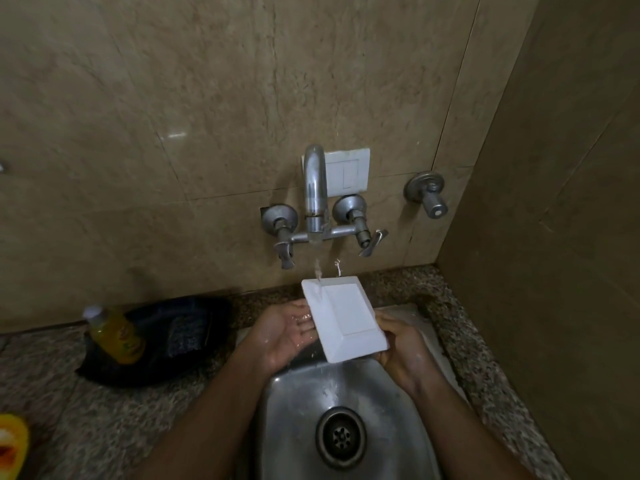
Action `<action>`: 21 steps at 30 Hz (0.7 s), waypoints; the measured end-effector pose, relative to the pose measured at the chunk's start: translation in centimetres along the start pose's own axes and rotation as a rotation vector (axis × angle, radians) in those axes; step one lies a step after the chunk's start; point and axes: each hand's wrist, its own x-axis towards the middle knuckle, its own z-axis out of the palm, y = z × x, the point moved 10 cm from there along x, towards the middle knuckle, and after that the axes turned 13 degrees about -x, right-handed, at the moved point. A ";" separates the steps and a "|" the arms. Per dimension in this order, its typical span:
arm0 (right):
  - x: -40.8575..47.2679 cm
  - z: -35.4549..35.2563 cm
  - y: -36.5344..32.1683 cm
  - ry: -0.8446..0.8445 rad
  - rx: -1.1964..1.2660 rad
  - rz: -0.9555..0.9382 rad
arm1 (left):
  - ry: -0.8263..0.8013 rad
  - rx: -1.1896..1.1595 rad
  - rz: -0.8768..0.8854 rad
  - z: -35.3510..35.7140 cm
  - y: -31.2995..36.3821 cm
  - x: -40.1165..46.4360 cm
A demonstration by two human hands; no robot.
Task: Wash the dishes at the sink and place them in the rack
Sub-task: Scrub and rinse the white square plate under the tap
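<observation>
A white square dish with a flat raised bottom (pixel 343 318) is held upside down over the shiny steel sink (pixel 301 403). Water runs from the silver tap on the wall (pixel 315 188) and hits the far left corner of the dish.

The dish looks hard and stiff, like thick china, so it would not bend, but it could chip or break if it fell into the sink. It looks a bit heavy for its size. It is wet all over, so it is likely slippery. The safest places to hold it are the two long side edges, one in each hand, which is how it is held.

The left hand (pixel 294 329) is palm up on the left edge of the dish. Its fingers lie nearly straight and go under the dish, so this grip is open and props the dish from below. The right hand (pixel 398 344) is on the right edge, near the close corner. Its fingers curl round that edge, so this grip is closed on the dish. Both arms reach in from the near side and meet over the sink. The dish tilts, with its near end lower.

On the speckled stone bench (pixel 104 427) to the left stand a yellow soap bottle (pixel 116 336) and a dark tray (pixel 173 341). No rack shows here.
</observation>
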 end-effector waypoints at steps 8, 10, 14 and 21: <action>0.2 1.5 0.9 -0.028 0.013 0.008 | -0.008 0.030 0.008 -0.8 1.1 -1.2; 0.3 1.4 0.8 -0.020 0.034 0.010 | -0.016 0.067 -0.003 -0.4 0.9 -1.2; 0.7 1.4 0.1 -0.019 0.082 0.016 | 0.007 0.100 -0.001 0.0 0.9 -0.4; 0.6 3.1 -0.5 -0.031 0.196 0.144 | 0.219 0.021 0.111 -2.1 2.5 1.0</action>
